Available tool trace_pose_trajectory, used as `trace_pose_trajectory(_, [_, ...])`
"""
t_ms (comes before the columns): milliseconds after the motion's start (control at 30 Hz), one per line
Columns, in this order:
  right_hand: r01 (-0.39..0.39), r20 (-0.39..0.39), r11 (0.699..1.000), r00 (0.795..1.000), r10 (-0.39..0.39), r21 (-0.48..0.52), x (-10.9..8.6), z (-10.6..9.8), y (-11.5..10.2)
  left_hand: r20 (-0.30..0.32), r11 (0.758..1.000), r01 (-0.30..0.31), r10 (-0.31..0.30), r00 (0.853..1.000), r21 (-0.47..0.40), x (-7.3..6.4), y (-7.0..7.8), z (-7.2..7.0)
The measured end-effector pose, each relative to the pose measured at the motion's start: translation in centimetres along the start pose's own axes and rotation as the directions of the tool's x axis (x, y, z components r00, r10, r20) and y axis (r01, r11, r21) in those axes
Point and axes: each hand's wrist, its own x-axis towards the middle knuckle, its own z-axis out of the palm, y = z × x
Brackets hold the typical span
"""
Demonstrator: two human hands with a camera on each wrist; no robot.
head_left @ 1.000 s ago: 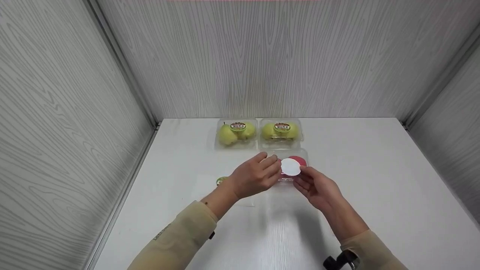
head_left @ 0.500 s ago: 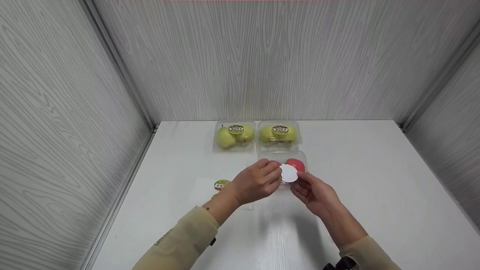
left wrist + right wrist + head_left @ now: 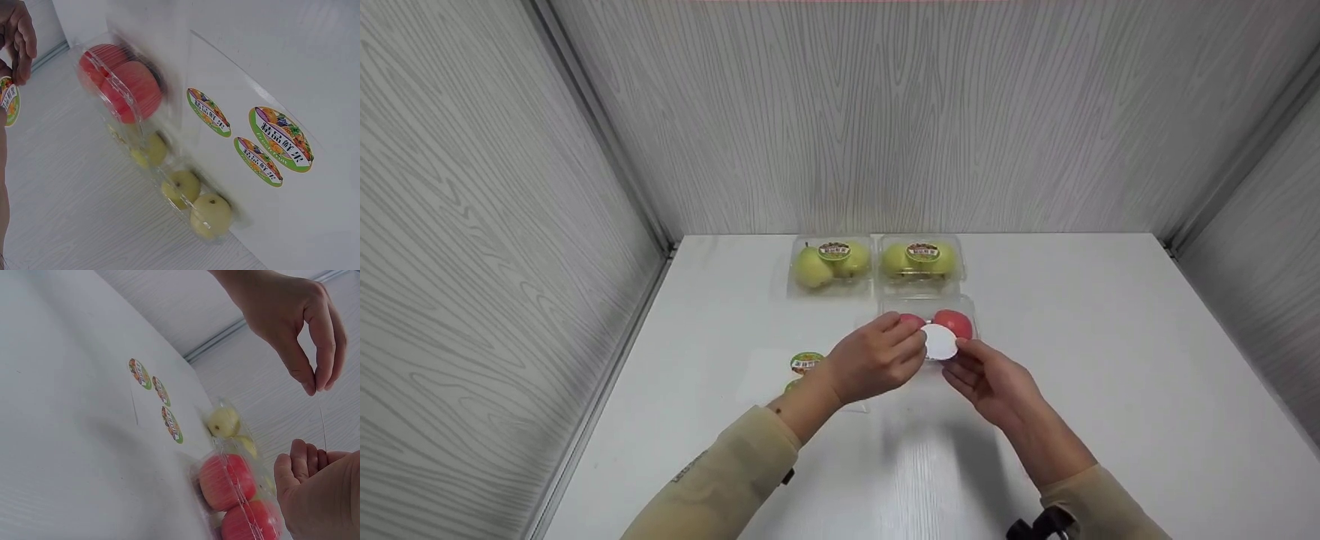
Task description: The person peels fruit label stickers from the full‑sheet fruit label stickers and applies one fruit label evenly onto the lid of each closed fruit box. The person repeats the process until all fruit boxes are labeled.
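Observation:
My left hand (image 3: 877, 358) pinches the left edge of a round sticker (image 3: 940, 343), its plain white side up in the head view. The right hand (image 3: 997, 379) pinches the opposite edge. In the left wrist view, the sticker's (image 3: 9, 101) printed fruit side shows. Under and behind it stands a clear plastic box (image 3: 892, 304) holding two red apples (image 3: 954, 324), partly hidden by the left fingers. In the right wrist view, the left thumb and fingertips (image 3: 309, 385) meet on the sticker, seen edge-on.
Two clear boxes of yellow-green pears (image 3: 814, 268) (image 3: 937, 259) stand at the back, each with a sticker on its lid. A backing sheet (image 3: 208, 67) with several printed stickers (image 3: 281, 139) lies left of the apples, partly under my left forearm. Grey panels (image 3: 840, 112) enclose the table.
The left fingers have curled in and now pinch the sticker's edge. The sticker has tilted slightly, showing more of the apples behind it. The right hand keeps its hold.

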Motion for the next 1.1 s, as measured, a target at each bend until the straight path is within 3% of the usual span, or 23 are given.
trace_pose_trajectory(300, [-0.007, 0.008, 1.0, 1.0, 0.007, 0.021, -0.11, 0.05, -0.18, 0.038, 1.0, 0.008, -0.008, 0.999, -0.005, 0.08, 0.07, -0.11])
trace_pose_trajectory(600, [-0.011, 0.021, 0.999, 1.0, 0.01, 0.031, -0.12, 0.03, -0.07, 0.023, 0.999, 0.032, -0.032, 0.999, -0.028, -0.07, 0.16, -0.25])
trace_pose_trajectory(733, [0.007, 0.025, 1.0, 1.0, -0.008, 0.03, -0.19, -0.21, -0.1, -0.002, 0.997, 0.064, -0.064, 0.998, -0.049, -0.06, 0.18, -0.21])
trace_pose_trajectory(833, [0.038, 0.025, 0.999, 0.999, -0.038, 0.017, -0.26, -0.49, -0.3, -0.017, 0.988, 0.124, -0.126, 0.992, -0.091, 0.13, 0.05, -0.24])
trace_pose_trajectory(900, [0.066, 0.023, 0.998, 0.998, -0.066, -0.003, -0.32, -0.59, -0.46, -0.009, 0.97, 0.195, -0.198, 0.98, -0.145, 0.3, -0.08, -0.32])
trace_pose_trajectory(967, [0.101, 0.022, 0.994, 0.995, -0.101, -0.029, -0.3, -0.66, -0.62, 0.013, 0.931, 0.289, -0.294, 0.956, -0.222, 0.47, -0.2, -0.38])
trace_pose_trajectory(1100, [0.181, 0.013, 0.977, 0.983, -0.181, -0.116, -0.26, -0.72, -0.93, 0.089, 0.798, 0.475, -0.479, 0.873, -0.371, 0.85, -0.4, -0.58])
